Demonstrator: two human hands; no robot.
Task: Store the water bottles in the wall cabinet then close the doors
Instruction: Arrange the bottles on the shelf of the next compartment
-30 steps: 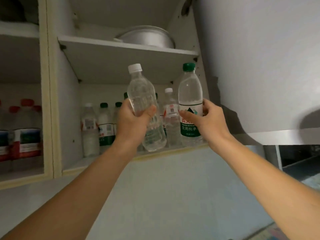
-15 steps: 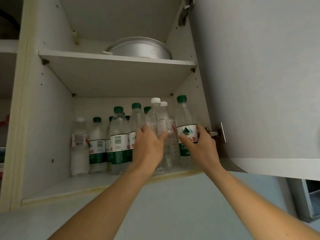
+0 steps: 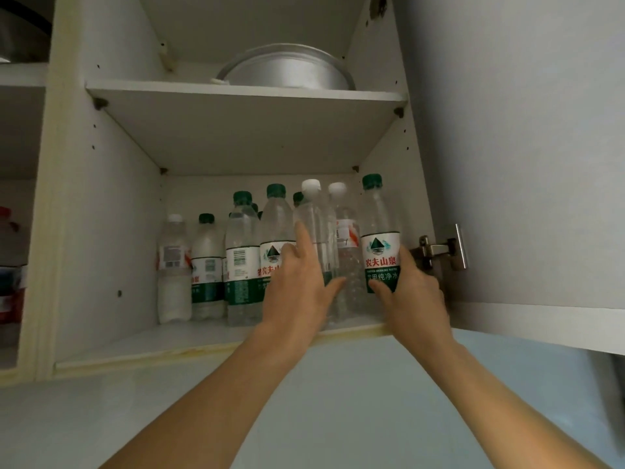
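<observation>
The wall cabinet's lower shelf [image 3: 203,343] holds a row of several water bottles with green and white caps. A clear unlabelled bottle with a white cap [image 3: 314,218] stands near the shelf's front. My left hand [image 3: 297,286] touches it with straight fingers, index finger up along its side and thumb spread to the right. At the right end a green-capped bottle with a white and green label [image 3: 380,245] stands on the shelf. My right hand [image 3: 414,292] grips it, thumb across the label. The cabinet door [image 3: 524,164] hangs open on the right.
A metal pot [image 3: 287,67] sits on the upper shelf [image 3: 243,93]. The door hinge [image 3: 436,248] is just right of my right hand. The left compartment holds red-capped bottles [image 3: 6,265]. A pale wall lies below the cabinet.
Both bottles went from in front of the cabinet onto the lower shelf. My left hand's fingers have straightened off the clear bottle. My right hand still grips the green-capped one.
</observation>
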